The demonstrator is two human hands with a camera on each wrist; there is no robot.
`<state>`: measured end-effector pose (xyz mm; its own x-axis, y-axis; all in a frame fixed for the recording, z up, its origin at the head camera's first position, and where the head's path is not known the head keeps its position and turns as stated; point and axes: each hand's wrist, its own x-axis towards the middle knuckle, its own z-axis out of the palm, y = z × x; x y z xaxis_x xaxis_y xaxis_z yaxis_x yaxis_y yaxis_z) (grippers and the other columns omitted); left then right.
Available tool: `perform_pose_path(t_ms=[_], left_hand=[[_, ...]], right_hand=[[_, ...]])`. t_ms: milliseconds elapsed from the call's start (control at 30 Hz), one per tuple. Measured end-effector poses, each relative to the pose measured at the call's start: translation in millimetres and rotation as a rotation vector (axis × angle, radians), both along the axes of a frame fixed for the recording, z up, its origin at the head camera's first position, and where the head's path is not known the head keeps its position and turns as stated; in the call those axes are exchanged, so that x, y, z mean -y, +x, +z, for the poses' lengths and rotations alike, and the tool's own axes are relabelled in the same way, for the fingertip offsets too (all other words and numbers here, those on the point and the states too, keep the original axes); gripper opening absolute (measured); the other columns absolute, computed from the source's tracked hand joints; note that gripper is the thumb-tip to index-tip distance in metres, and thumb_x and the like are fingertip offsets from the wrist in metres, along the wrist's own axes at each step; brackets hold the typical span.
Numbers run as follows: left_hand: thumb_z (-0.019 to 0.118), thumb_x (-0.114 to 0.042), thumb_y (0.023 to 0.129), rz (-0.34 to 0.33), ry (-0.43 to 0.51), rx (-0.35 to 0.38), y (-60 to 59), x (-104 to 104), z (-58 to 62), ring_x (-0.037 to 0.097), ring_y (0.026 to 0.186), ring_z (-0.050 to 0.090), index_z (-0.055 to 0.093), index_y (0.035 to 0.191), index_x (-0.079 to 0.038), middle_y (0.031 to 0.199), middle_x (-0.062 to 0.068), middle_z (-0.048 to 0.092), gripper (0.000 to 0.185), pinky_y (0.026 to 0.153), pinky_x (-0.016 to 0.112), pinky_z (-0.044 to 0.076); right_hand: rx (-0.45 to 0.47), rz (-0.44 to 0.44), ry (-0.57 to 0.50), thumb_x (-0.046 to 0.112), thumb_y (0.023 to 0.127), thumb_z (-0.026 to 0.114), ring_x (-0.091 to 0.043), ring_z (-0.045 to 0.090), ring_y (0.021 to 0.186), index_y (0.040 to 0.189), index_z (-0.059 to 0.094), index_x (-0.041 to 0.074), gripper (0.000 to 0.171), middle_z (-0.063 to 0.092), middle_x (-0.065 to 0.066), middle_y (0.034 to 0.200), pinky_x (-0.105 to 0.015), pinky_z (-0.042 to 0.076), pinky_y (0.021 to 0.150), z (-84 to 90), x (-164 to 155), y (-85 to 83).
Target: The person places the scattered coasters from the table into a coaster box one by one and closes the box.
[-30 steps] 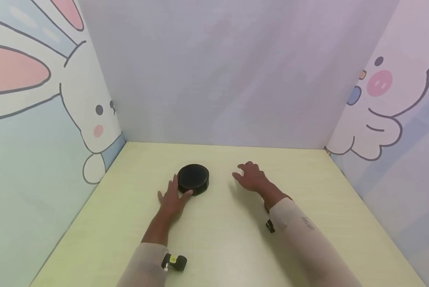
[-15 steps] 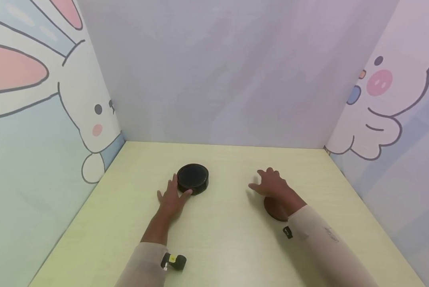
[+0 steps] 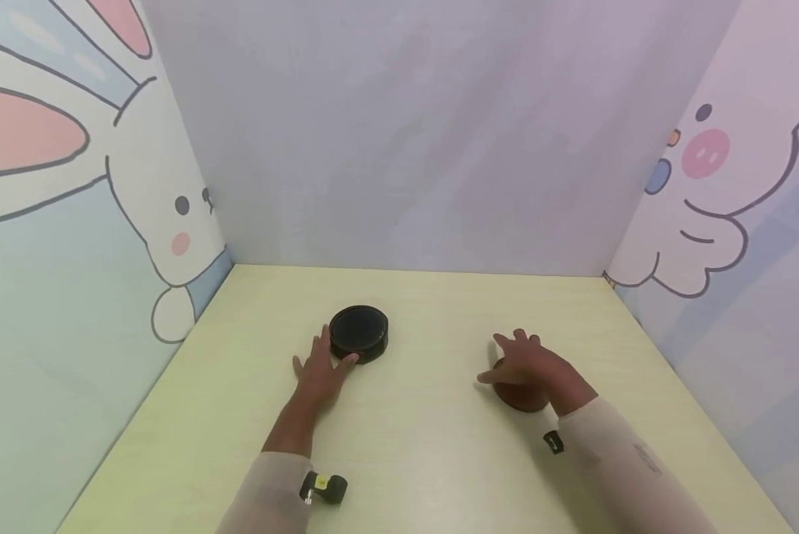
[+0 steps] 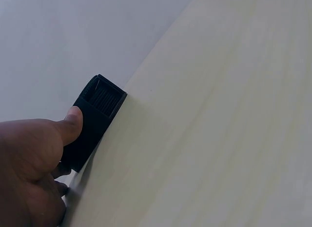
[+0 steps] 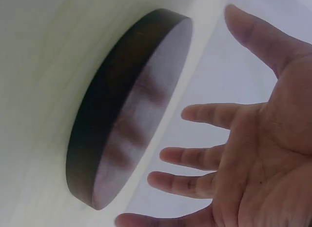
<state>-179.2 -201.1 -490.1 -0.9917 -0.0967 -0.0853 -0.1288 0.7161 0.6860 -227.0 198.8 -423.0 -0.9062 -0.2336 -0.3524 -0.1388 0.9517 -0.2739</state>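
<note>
Since the earlier frames the right hand has swept rightward and toward the person, and it now hovers over the brown round disc; the left hand has not shifted. The right hand's fingers are spread and straight, palm facing the disc's flat top, and the wrist view shows a clear gap between them, so nothing is held yet. The disc lies flat on the pale yellow table, on the right side, well apart from the black round case.

The left hand rests flat on the table with its thumb pressed against the side of the black case and its other fingers on the table beside it; it steadies the case rather than wrapping it.

To take the disc well, I judge the right hand should come straight down until the palm covers the top, then curl thumb and fingers onto opposite points of the rim. The disc is low and its wall looks smooth, so the fingertips must reach right to the table line; a grip set too high could slip off. Keeping the left thumb firm should stop the black case from sliding.

Around the table stand pastel walls with a cartoon rabbit on the left.
</note>
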Motion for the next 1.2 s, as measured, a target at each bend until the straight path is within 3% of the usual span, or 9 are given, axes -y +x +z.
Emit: perform_pose_path(t_ms=[200,467,767,1000,1200], left_hand=[[0.059,-0.049,0.111,0.004,0.002,-0.006,0.8,0,-2.2,0.051,0.169,0.012,0.001,0.176,-0.006,0.182,0.028,0.008,0.097,0.132,0.074,-0.015],[0.059,-0.051,0.111,0.008,0.019,0.003,1.3,1,-3.3,0.049,0.170,0.010,0.000,0.177,-0.008,0.183,0.027,0.007,0.098,0.132,0.072,-0.017],[0.058,-0.051,0.111,0.002,0.013,0.005,1.7,2,-3.4,0.050,0.170,0.008,-0.002,0.176,-0.008,0.183,0.027,0.005,0.098,0.132,0.072,-0.018],[0.059,-0.050,0.111,0.011,0.018,0.001,2.6,1,-1.4,0.048,0.170,0.008,0.000,0.177,-0.008,0.183,0.027,0.007,0.097,0.133,0.072,-0.017],[0.059,-0.050,0.111,0.011,0.028,0.004,3.9,0,-0.3,0.049,0.170,0.008,0.001,0.176,-0.008,0.182,0.027,0.007,0.097,0.133,0.072,-0.017]], right_hand=[[0.026,0.028,0.002,0.060,0.081,0.088,-0.061,0.033,0.150,0.171,0.030,0.006,0.120,0.026,-0.038,0.170,-0.084,0.044,0.107,8.0,-7,12.6],[0.007,0.074,-0.001,0.052,0.077,0.096,-0.056,0.043,0.138,0.169,0.032,0.002,0.124,0.034,-0.038,0.161,-0.076,0.052,0.102,3.8,-14,18.6],[-0.018,0.077,-0.033,0.036,0.074,0.101,-0.051,0.045,0.131,0.167,0.035,0.003,0.118,0.034,-0.035,0.158,-0.069,0.057,0.095,-3.2,-14,21.3],[-0.027,0.109,-0.004,0.036,0.075,0.100,-0.045,0.049,0.121,0.161,0.044,0.001,0.109,0.047,-0.029,0.142,-0.063,0.059,0.090,-1.9,-16,20.7],[0.000,0.119,0.001,0.033,0.076,0.100,-0.043,0.050,0.121,0.161,0.043,0.001,0.107,0.048,-0.026,0.139,-0.064,0.058,0.093,-1.6,-17,20.4]])
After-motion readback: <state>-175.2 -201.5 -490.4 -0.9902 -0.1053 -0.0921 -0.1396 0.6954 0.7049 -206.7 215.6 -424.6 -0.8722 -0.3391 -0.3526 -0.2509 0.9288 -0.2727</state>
